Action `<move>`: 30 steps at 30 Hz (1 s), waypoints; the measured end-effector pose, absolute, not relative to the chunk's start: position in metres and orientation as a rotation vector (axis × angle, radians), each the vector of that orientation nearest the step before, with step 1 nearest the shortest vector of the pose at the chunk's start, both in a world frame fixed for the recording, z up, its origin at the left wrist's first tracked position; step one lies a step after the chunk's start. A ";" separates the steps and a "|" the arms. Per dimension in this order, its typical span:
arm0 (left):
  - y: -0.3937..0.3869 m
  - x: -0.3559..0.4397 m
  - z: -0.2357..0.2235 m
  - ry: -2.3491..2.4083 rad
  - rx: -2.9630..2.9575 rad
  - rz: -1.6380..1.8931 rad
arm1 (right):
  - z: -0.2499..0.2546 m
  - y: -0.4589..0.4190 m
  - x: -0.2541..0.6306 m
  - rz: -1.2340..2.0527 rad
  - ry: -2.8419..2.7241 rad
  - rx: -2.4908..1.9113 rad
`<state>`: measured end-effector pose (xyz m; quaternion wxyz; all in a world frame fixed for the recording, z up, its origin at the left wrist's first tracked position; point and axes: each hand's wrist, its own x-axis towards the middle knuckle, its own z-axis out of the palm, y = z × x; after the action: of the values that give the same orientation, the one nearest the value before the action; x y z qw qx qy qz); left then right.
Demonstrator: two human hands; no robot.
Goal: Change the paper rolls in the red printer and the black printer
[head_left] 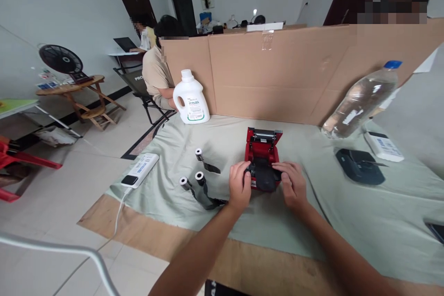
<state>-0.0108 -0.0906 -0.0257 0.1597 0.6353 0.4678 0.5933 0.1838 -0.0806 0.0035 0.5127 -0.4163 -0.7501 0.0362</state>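
A small red printer (262,148) with its lid up stands on the pale green cloth (347,212) in the middle of the table. My left hand (239,186) grips its left front side, fingers curled against the black part (263,176) at the front. On the right front, my right hand (292,184) is curled over the same black part. Three black ribbon rolls with white cores (198,184) lie just left of my left hand, one trailing a loose black strip.
A white jug (190,98) stands at the back left by a cardboard screen (294,69). A clear water bottle (360,99), a black device (359,166) and a white box (383,145) sit right. A white power strip (140,170) lies left. Other people sit behind.
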 end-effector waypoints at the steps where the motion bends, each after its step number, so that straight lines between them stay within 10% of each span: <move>1: -0.091 -0.011 -0.026 1.332 1.818 1.698 | 0.012 -0.074 0.187 0.133 -1.821 -1.037; 15: -0.088 -0.010 -0.025 1.304 1.855 1.756 | 0.095 0.012 0.119 0.057 -3.003 -1.891; 30: -0.086 -0.012 -0.018 1.262 1.842 1.823 | 0.177 -0.030 0.065 0.342 -2.212 -1.090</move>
<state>-0.0120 -0.0858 -0.0180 0.1293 0.6336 0.4340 0.6273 0.0650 -0.0301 0.1769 0.3200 -0.4148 -0.8418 0.1301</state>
